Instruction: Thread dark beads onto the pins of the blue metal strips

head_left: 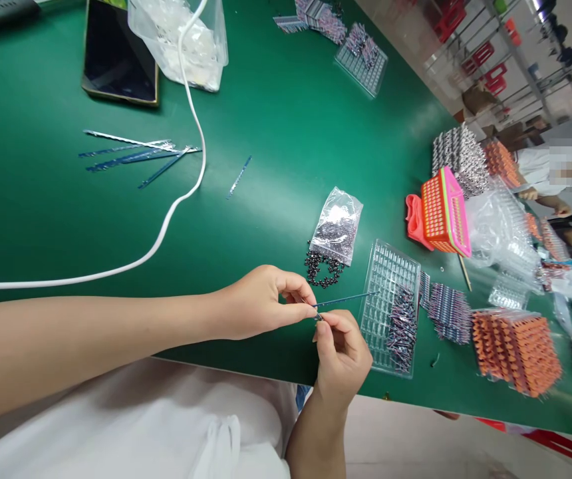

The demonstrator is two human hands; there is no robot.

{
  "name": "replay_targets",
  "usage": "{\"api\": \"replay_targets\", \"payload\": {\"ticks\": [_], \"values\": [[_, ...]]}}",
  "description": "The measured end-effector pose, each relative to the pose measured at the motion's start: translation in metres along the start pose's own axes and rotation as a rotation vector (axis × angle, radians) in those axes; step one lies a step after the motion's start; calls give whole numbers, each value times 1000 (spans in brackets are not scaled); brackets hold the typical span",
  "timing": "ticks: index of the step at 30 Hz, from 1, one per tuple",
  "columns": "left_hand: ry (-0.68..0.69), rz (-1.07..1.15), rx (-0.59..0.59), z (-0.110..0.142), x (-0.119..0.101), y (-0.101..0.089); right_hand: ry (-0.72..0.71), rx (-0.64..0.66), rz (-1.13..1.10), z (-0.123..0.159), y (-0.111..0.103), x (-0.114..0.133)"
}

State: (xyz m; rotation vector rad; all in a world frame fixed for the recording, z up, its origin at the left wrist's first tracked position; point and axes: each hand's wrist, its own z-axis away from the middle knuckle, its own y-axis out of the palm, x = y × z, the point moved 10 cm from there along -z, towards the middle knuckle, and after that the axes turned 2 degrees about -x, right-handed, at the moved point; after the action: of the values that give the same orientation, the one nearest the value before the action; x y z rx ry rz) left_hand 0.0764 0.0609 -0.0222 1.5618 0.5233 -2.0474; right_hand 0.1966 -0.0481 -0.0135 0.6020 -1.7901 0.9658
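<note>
White shirt cloth (166,426), soft and creased, lies nearest me. Beyond it, green tabletop (266,133), smooth with a faint sheen. Left forearm runs nearly level over the near edge; left hand (253,303) has its wrist almost straight, fingers curled, thumb extended to meet the index fingertip. Right forearm rises from below; right hand (343,356) is bent inward, thumb and index pinched. Both hands are brought together, nearly tip to tip, clear of the table's near edge. Just to their right: clear tray (380,299), rigid transparent plastic moulded in small rectangular cells. Beyond the fingers, plastic bag (338,223), thin, crinkled, shiny, dark grains inside. On the tray's right part, heap of slender pieces (402,329), dark and pinkish, tangled. Held at my left fingertips: blue strip (346,299), narrow, straight, its free end overlapping the tray in view; contact there cannot be told. Loose beads (314,267), dark, round, glossy, scattered beside the bag. Smallest: dark bit (320,318) at my right fingertips, shape too small to read.
</note>
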Motion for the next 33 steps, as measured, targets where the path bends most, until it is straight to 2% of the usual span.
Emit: {"api": "replay_targets", "payload": {"ticks": [8, 20, 25, 33], "values": [[43, -61, 0, -1, -1, 0, 8, 29, -31, -1, 2, -1], [-16, -39, 46, -2, 1, 3, 73, 85, -153, -3, 7, -5], [-14, 4, 43, -2, 3, 4, 160, 96, -231, -1, 8, -14], [-128, 168, 71, -3, 17, 11, 282, 148, -353, 0, 12, -23]]}}
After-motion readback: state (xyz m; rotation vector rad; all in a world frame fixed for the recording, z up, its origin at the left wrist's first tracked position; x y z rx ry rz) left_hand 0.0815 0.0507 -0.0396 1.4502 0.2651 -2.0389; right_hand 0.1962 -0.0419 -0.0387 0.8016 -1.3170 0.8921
